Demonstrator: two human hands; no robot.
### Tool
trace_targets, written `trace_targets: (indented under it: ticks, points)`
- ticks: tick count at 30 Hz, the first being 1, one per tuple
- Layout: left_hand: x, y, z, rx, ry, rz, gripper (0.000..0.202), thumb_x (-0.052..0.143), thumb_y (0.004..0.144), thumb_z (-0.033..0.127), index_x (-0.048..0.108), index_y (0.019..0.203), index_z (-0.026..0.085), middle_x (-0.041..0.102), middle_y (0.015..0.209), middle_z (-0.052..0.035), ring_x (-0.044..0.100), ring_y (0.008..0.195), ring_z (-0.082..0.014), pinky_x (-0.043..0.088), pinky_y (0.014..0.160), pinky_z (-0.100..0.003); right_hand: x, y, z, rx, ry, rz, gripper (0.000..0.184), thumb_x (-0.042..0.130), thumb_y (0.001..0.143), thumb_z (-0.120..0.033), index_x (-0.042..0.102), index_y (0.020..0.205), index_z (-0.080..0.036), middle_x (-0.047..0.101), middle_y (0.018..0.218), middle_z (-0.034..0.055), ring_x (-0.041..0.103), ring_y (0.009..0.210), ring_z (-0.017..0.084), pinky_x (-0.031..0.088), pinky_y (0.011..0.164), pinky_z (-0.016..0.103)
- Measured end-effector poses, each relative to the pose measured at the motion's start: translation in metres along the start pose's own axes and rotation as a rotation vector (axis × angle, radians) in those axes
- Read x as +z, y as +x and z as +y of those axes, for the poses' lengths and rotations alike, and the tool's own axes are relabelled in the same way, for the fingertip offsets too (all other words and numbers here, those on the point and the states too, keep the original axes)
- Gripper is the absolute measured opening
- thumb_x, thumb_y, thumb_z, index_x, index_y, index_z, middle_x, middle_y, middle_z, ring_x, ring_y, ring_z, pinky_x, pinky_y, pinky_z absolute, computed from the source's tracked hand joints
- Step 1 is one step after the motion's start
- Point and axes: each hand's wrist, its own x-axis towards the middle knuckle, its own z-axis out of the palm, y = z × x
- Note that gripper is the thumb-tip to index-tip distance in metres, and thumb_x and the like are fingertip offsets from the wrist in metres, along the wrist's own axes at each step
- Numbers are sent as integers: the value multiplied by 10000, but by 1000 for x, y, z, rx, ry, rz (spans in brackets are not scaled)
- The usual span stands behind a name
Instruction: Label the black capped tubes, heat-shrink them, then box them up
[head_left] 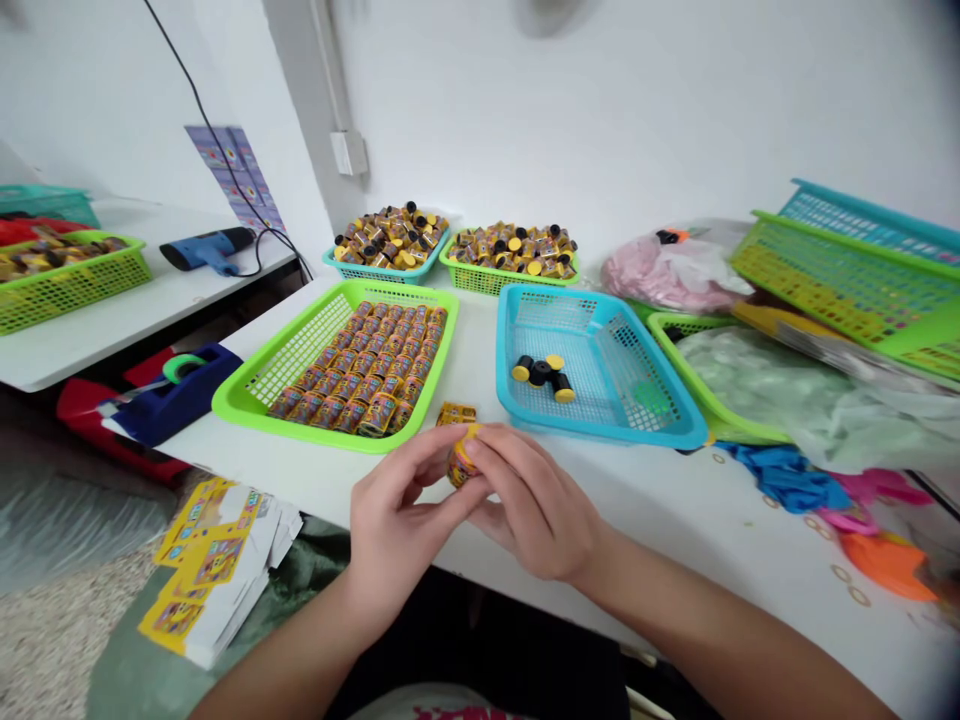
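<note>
My left hand (401, 515) and my right hand (536, 500) meet above the table's front edge. Between their fingertips is a small printed canister (461, 462) with a yellow top, partly hidden by the fingers. Just beyond it on the table lies a yellow printed piece (456, 412), too small to make out fully. To the left, a green basket (251, 425) holds rows of printed canisters (360, 365) lying on their sides. On the right, a blue basket (600, 428) contains several black canisters (540, 372) with yellow lids.
Two heaped baskets of canisters (390, 240) stand against the wall. A blue heat gun (206, 250) lies on the left table, near a tape dispenser (176, 395). Flat printed cartons (217, 560) rest at lower left. Plastic bags (765, 370) and stacked baskets (847, 280) crowd the right.
</note>
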Motion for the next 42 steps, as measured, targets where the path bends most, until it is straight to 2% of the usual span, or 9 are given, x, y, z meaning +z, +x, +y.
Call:
trace_targets:
  ticks: [5,10,14,16,18,24,29,38,42]
  points:
    - [-6,-1,0,112,158,-12,363,762,806,201,667,1147,282,729,1118,-11,701,946,-159,591,878,-268,-1,4,-2,5,48,-49,482,632,890,-203,505,1319,-23,662,1137,211,614,1165,290,587,962,412]
    - [-63,40,6,-9,403,-14,354,773,775,404,662,1060,225,730,994,-34,692,858,-186,590,813,-311,-25,10,48,386,-11,-108,544,674,856,-433,538,1329,-201,642,1208,154,610,1155,314,529,982,508]
    - [-106,88,-2,-231,779,-149,397,687,782,532,699,1030,222,730,828,-35,685,733,-212,559,715,-324,-37,-5,128,932,-214,-692,409,591,880,-407,642,1214,-178,677,1143,154,676,995,318,543,865,462]
    - [-110,103,-9,-279,985,-250,372,644,795,521,743,1011,236,731,773,-43,678,700,-238,534,700,-338,-33,-18,158,1058,-214,-1026,492,607,859,-408,624,1271,-140,682,1159,185,666,1041,344,528,858,435]
    - [-105,109,-15,-259,1052,-350,377,600,816,500,769,1027,237,755,832,-62,688,732,-256,524,735,-341,-25,-31,173,1084,-136,-1177,559,626,844,-413,589,1326,-132,710,1121,170,685,1013,326,527,837,398]
    - [-89,107,-20,-202,1031,-472,502,504,882,534,712,1210,216,735,1161,-96,687,1002,-304,499,906,-373,-9,-46,172,1057,-72,-1186,535,640,829,-437,621,1265,-127,719,1118,175,695,999,328,527,848,405]
    - [-89,108,-24,-146,1039,-532,542,448,918,511,644,1311,194,682,1274,-114,634,1148,-324,456,1012,-412,-5,-41,173,982,-25,-1093,771,675,810,-459,395,1458,-150,631,1301,176,651,1120,290,515,882,343]
    - [-98,112,-32,1,1099,-752,513,367,960,557,674,1197,221,646,1308,-84,558,1225,-295,373,1087,-468,11,-43,183,945,12,-1092,502,743,744,-306,581,1201,-176,726,1006,105,682,909,274,465,699,305]
    - [-83,93,-15,79,1244,-484,576,321,988,535,494,1428,205,517,1460,-142,377,1382,-402,357,1053,-612,-2,-38,181,988,65,-1051,239,704,753,-237,658,987,-217,699,764,23,674,728,213,435,629,278]
